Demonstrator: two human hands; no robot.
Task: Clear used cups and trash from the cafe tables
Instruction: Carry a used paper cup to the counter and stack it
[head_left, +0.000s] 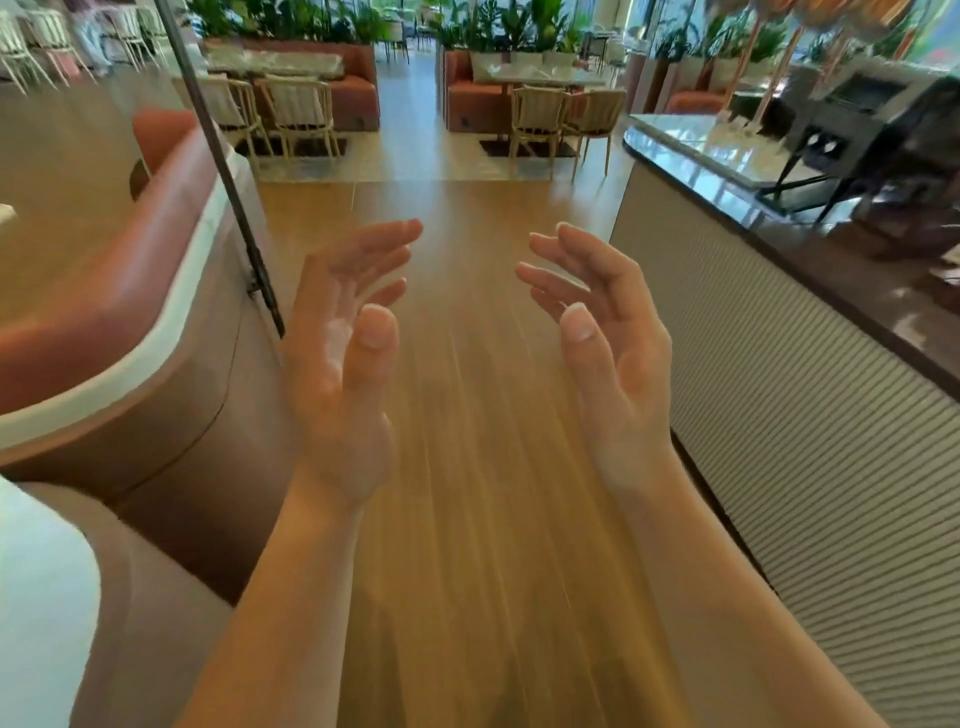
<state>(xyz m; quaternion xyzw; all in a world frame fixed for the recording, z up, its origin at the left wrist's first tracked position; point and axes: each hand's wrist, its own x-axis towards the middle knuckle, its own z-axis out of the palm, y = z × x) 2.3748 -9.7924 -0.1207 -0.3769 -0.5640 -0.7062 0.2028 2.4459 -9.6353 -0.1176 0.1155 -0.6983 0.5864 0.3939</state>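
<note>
The left hand (343, 364) and right hand (608, 353) are raised side by side, apart, palms facing, over a floor (483, 545) aisle running ahead. A curved bench (104, 322) lies along the aisle's left, with a pole (208, 119) rising beside it. A counter (779, 364) lines the right side, and a machine (862, 104) stands on its top. Past the aisle's far end a left table (275, 62) and a right table (545, 75) flank a gap, with chairs (296, 114) before them, sofas (358, 93) behind, and plants (311, 21) behind the sofas
</note>
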